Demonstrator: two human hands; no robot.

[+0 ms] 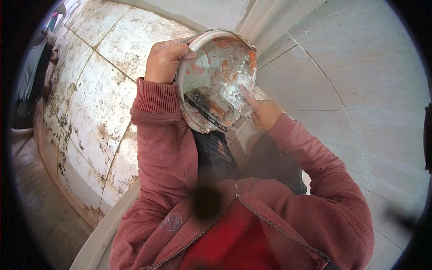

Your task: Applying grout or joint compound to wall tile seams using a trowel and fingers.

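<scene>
- My left hand is clamped on the rim of the bowl, thumb hooked over the edge, fingers curled behind it and out of my sight.
- My right hand is mostly folded, just the index finger stuck out straight, its tip pressed to the inside wall of the bowl.
- I've got the bowl tipped up in front of my chest, its mouth turned toward me, well off the floor.
- It feels like a light, slightly bendy plastic thing to me, I'd judge; the rim is chipped and ragged near the top, so the thick, sound stretch under my thumb is the place to grip.
- The inside looks slick: smeared pale grey paste with orange streaks, thin on the walls.
- Lying low in the bowl is a flat dark scraper, caked with the same paste; tilted like this, it could slide.
- Around me, pale floor tiles to the right, stained tiles to the left.
</scene>
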